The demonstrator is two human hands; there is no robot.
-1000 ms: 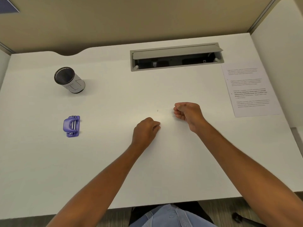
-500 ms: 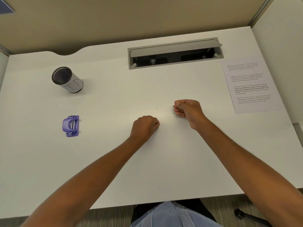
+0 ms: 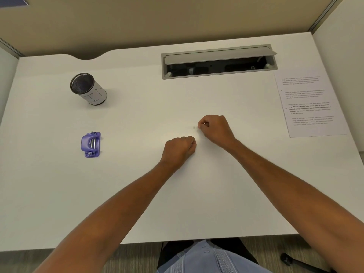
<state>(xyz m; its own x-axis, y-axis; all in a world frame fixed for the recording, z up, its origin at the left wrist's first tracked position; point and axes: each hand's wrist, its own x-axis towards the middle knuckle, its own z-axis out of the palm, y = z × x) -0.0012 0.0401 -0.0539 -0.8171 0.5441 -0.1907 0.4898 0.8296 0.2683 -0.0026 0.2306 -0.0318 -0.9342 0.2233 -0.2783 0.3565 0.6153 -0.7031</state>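
Both of my hands lie on the white desk (image 3: pixel 137 194) near its middle, fingers curled into loose fists with nothing visible in them. My left hand (image 3: pixel 180 149) sits slightly nearer to me; my right hand (image 3: pixel 215 128) is just beyond it to the right. A purple hole punch (image 3: pixel 91 144) lies at the left, well apart from the hands. Behind it a mesh pen cup (image 3: pixel 88 89) wrapped in white paper stands at the back left. A printed sheet of paper (image 3: pixel 309 104) lies at the right edge. A tiny speck (image 3: pixel 194 127) sits just left of my right hand.
An open grey cable tray (image 3: pixel 218 61) is set into the desk at the back centre. Beige partition walls close the desk at the back and on both sides. A chair base (image 3: pixel 291 261) shows on the floor at the lower right.
The hands have stayed curled and almost in place on the desk. The camera view shifted a little.
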